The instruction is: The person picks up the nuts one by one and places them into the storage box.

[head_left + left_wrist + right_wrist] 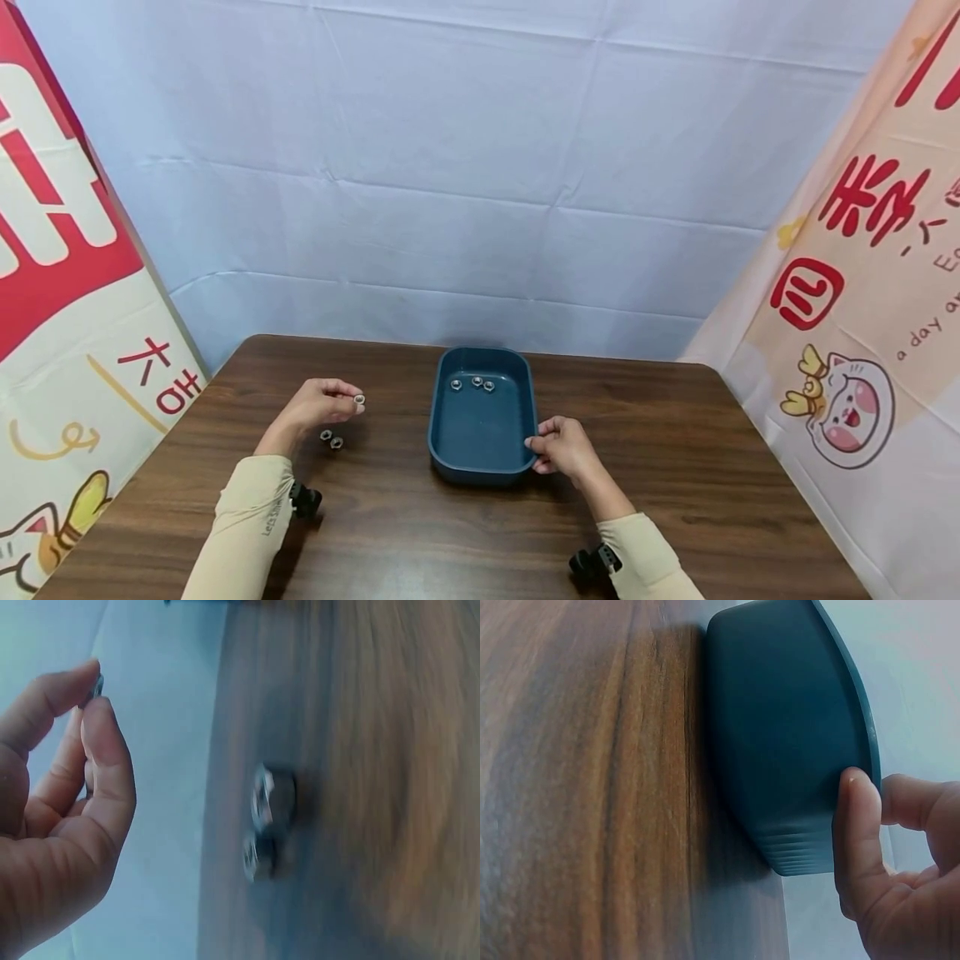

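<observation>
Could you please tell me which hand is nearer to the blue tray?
The right hand: it grips the blue tray by its right rim. The left hand is off to the tray's left, not touching it, pinching a metal nut.

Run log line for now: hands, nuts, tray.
Left hand: pinches hex nut above table | Right hand: grips blue tray by rim | In tray: three hex nuts | On table: two hex nuts

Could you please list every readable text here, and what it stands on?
"大吉": left banner
"a day", then cut off: right banner
"Let's": left sleeve; the second word is too small
Other lettering on both banners is cropped or too stylised to read surely.
The nuts and tray show no readable text.
</observation>
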Action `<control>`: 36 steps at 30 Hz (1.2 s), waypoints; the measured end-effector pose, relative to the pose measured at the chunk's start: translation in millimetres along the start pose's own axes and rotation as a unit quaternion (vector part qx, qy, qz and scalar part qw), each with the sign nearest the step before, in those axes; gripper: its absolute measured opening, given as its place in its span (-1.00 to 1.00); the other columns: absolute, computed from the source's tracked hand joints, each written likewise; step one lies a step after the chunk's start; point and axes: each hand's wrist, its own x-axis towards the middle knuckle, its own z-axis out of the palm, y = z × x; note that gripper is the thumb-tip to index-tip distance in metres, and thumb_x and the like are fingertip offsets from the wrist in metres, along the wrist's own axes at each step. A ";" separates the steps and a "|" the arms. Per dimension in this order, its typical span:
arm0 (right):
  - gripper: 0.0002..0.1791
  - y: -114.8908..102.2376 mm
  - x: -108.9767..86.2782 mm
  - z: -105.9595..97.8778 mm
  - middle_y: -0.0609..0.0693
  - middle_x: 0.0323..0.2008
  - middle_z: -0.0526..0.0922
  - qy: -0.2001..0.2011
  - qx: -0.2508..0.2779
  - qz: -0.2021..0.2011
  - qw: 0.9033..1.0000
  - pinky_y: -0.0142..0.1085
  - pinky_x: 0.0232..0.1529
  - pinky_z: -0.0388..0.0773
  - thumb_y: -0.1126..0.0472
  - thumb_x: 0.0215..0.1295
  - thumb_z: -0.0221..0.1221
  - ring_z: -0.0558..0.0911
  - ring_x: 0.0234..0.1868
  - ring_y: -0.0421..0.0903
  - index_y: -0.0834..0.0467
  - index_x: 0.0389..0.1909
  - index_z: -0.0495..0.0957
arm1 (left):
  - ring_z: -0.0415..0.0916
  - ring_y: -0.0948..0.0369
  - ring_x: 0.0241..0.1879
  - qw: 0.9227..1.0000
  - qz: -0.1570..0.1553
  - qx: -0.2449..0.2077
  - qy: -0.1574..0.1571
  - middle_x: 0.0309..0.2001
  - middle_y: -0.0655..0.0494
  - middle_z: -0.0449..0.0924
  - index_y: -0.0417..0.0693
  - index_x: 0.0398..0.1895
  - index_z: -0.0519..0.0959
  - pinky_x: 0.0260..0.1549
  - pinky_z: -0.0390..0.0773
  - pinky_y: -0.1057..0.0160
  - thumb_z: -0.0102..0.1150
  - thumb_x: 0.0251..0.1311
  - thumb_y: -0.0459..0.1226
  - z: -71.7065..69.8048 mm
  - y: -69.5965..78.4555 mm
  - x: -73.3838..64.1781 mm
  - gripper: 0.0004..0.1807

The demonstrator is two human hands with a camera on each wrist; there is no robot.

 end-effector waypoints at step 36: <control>-0.82 3.6 3.5 -2.2 0.15 -0.63 0.46 -0.017 0.034 0.025 0.999 -0.37 -0.70 0.55 0.50 0.11 0.14 0.50 -0.74 -0.17 0.38 -0.32 0.32 | 0.62 0.10 -0.31 0.994 -0.026 -0.103 0.007 -0.29 -0.14 0.57 -0.41 -0.19 0.56 -0.14 0.56 0.06 0.30 -0.02 -0.53 87.4 50.4 29.5 -0.73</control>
